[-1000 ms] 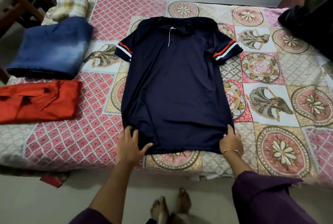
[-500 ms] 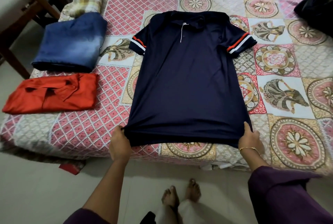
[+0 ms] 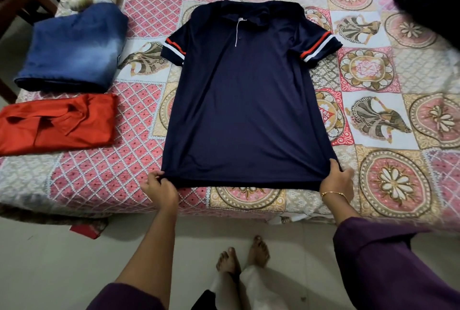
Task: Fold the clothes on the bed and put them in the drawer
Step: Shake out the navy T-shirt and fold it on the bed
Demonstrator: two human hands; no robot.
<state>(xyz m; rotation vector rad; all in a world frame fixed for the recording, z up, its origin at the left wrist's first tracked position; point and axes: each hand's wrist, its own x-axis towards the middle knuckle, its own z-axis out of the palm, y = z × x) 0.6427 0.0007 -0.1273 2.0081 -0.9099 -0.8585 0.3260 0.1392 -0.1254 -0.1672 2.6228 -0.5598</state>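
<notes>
Since a second ago the left hand has gone from lying flat on the hem to pinching it, and the navy polo shirt has been drawn taut along its lower edge. Both sets of fingers are now curled on the shirt: the left fingers bunch the left hem corner, and the right hand pinches the right hem corner, thumb on top. From the fingers the shirt runs straight away across the bed, its long axis pointing from hem to collar, front up, sleeves spread to either side. Each hand is equally near its own corner, so the coming fold looks like a two-handed one. Beyond the left fingers lie a folded red garment and a folded blue garment, well apart from the shirt.
</notes>
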